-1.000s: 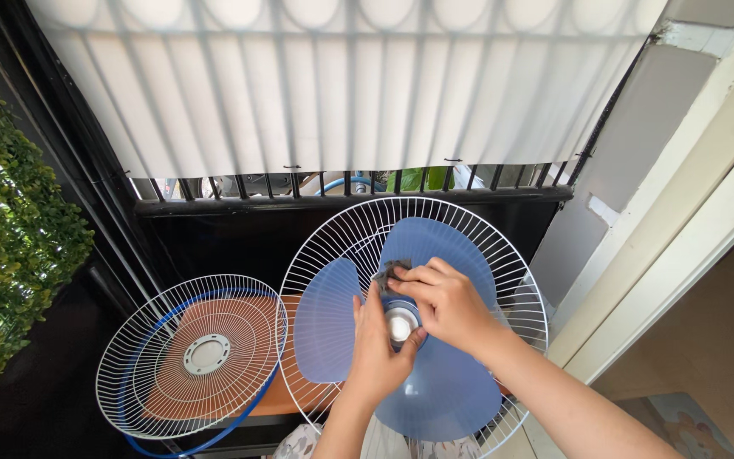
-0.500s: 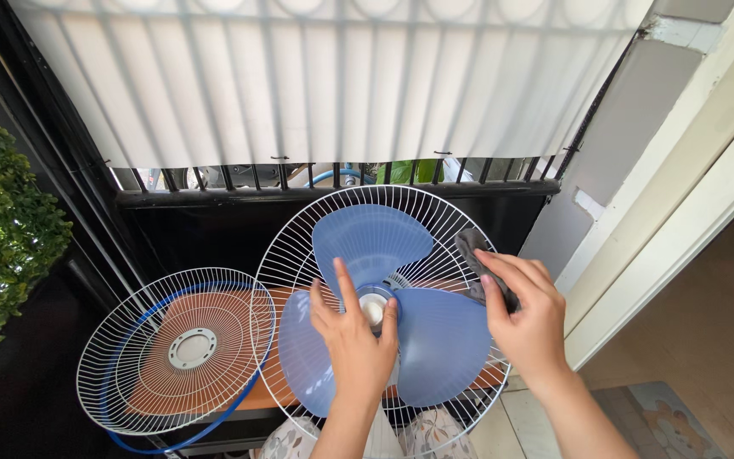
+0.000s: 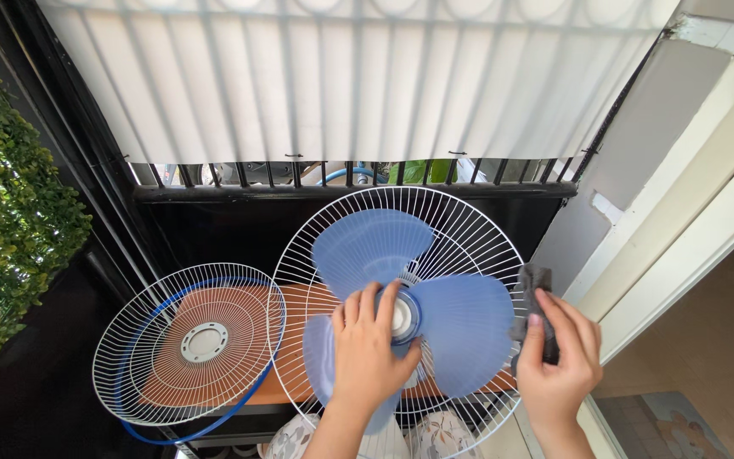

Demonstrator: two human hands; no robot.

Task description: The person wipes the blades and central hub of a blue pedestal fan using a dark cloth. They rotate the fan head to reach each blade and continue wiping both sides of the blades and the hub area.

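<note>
The white wire rear fan guard [image 3: 469, 229] stands upright against the black railing [image 3: 350, 192], and the translucent blue three-bladed fan blade [image 3: 460, 327] sits inside it, still on its hub [image 3: 402, 316]. Beside it on the left, the detached front fan guard [image 3: 189, 344], with its blue rim and round white centre, leans over the wooden bench [image 3: 299, 302].

The left hand [image 3: 369, 348] lies flat and open over the lower-left blade, fingertips touching the hub, and grips nothing. That is a sound brace: for wiping to go well, this palm should press just firmly enough that the blade cannot spin away under the cloth.

The right hand [image 3: 558, 361] is closed round a small dark grey cloth [image 3: 530, 310], thumb on top, at the outer edge of the right-hand blade by the guard's rim. A good stroke would likely run from hub to tip along the blade, with light pressure, since the thin plastic flexes. It would be wise to keep the cloth folded flat so it does not snag on the wires.
</note>
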